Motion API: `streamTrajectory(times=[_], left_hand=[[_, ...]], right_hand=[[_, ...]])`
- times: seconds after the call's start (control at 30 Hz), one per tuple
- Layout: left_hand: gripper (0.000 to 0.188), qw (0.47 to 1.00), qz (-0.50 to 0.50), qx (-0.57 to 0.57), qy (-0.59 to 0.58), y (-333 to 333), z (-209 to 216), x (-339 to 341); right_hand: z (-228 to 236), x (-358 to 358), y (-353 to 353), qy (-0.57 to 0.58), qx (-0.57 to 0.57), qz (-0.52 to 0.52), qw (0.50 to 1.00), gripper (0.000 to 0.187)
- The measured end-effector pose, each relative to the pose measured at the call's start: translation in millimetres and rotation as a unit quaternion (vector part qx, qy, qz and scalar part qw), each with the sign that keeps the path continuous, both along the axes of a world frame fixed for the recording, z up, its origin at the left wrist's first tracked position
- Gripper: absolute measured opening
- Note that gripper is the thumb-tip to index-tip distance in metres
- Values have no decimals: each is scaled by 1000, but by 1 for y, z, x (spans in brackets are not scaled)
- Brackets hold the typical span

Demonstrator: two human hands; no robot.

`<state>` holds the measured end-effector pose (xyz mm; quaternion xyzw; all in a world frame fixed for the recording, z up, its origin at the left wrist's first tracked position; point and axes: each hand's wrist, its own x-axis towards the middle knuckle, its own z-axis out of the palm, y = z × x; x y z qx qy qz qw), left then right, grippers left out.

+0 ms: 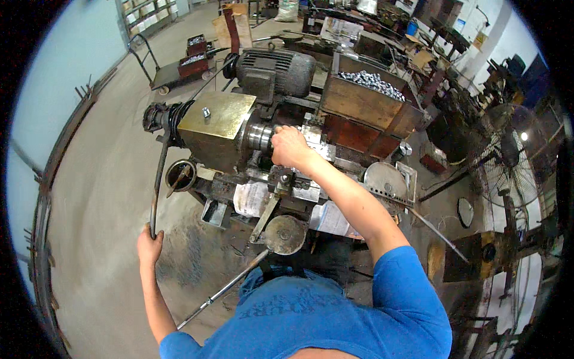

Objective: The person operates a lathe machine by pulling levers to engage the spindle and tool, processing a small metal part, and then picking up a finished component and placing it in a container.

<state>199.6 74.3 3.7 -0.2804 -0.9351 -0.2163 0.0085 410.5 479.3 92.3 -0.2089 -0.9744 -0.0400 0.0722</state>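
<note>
The lathe-like machine (218, 152) fills the middle of my head view, and I can't tell whether anything on it is turning; if it is, a bare arm this deep among its parts is my first worry. Behind it sits the dark motor (278, 72), well clear of both hands. To the right rear, the wooden bin (362, 102) carries a heap of small shiny parts (373, 84); some sit high at the edge, so a knock could send a few over.

Now the long lever (158, 191), running down from the black assembly at the left end of the housing. My left hand (150, 245) is wrapped snugly round its lower end, arm reaching well out to the side. An off-balance pull there, I reckon, could shift the lever while the other hand is in close.

And that's the tight spot: the silver spindle (260, 137) pokes out of the housing's right side, and my right hand (290, 146) is right at its end, fingers curled. Whether they pinch a part or just touch metal, I can't tell; the knuckles hide it. Any unexpected turn there could nip those fingertips. My right forearm crosses over the tool slide too, so a dip of the elbow could scrape it.

Smallest of all, a little metal piece (207, 112) stands loose-looking on the brass-coloured cover (224, 107); shaking could walk it off.
</note>
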Motion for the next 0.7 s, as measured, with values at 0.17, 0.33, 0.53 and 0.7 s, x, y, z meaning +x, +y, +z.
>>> streamTrajectory(times=[0.17, 0.33, 0.53, 0.7], left_hand=[[38, 1000, 25, 10, -12, -2, -7, -5], [33, 1000, 18, -4, 10, 4, -2, -3], [21, 988, 7, -112, 104, -3, 1, -21], [11, 945, 24, -249, 213, -57, -7, -167]], right_hand=[[-23, -15, 3, 11, -67, -13, 998, 25], [-26, -24, 8, 73, -135, -58, 987, 28], [-5, -31, 5, 71, -245, -121, 959, 31], [-2, -40, 2, 76, -230, -126, 962, 31]])
